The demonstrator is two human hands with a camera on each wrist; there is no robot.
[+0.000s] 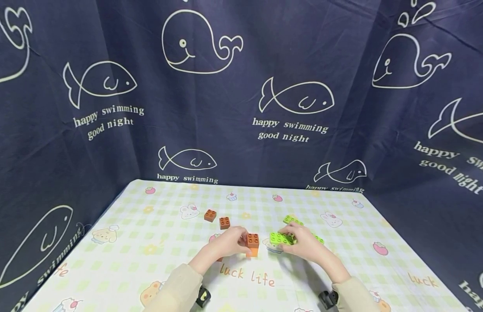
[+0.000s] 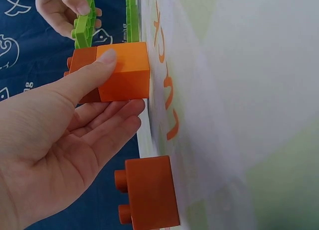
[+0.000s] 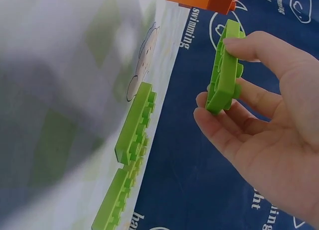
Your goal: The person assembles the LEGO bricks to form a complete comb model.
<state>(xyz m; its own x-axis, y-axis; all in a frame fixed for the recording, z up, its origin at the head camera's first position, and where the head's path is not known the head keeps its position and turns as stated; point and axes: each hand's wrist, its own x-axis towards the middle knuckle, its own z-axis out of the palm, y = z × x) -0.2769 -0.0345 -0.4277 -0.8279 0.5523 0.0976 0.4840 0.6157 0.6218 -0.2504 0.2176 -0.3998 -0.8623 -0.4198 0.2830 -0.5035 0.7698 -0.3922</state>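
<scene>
In the head view my left hand (image 1: 228,243) grips a two-brick stack at the middle of the table. A reddish-brown building brick (image 1: 252,240) tops the stack, above an orange brick (image 2: 124,73), which stands on the tablecloth. My left thumb lies across the side of both bricks in the left wrist view. To the right, my right hand (image 1: 307,245) pinches a thin bright green brick (image 3: 226,70) between thumb and fingers. The green brick is held above the table, tilted, its studs toward the palm in the right wrist view.
Two brown bricks, one of them (image 1: 210,215) farther left, lie beyond my left hand. Another brown brick (image 2: 152,192) sits beside that hand, mostly hidden in the head view. Two flat green bricks, one (image 3: 134,125) nearer, lie by my right hand. A dark blue curtain (image 1: 241,108) surrounds the table.
</scene>
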